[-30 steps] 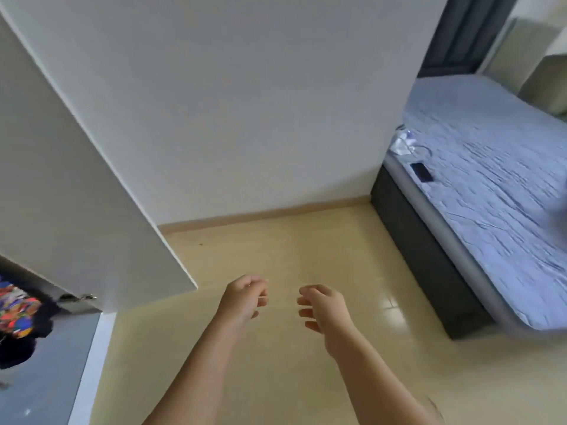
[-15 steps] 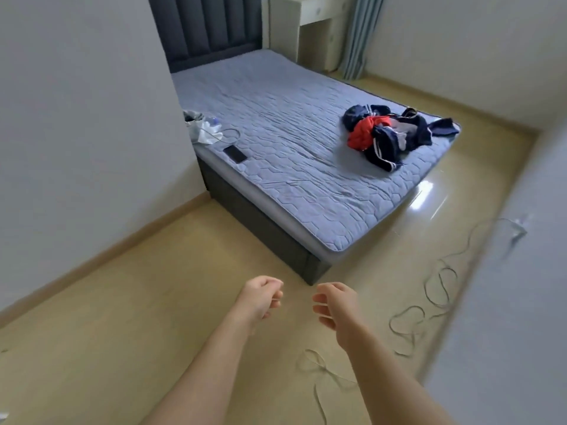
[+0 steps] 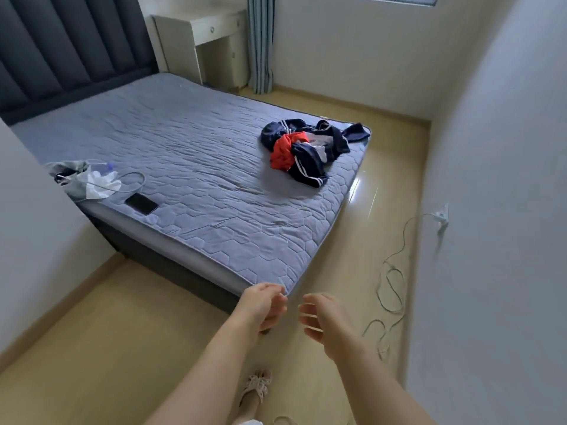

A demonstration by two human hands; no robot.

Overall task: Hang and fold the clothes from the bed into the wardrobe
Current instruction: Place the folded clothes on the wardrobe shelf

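The left hand (image 3: 264, 306) and the right hand (image 3: 326, 322) hang side by side with loose, softly bent fingers, holding nothing. The pile of clothes (image 3: 306, 151) lies on the bed (image 3: 199, 185), far ahead of both hands.

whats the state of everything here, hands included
clothes pile, crumpled in a heap on the bed, unfolded
phone, flat on the bed, screen dark
cable, plugged in, loose on the floor
desk drawer, shut
left hand, loosely curled, holding nothing
right hand, loosely curled, holding nothing
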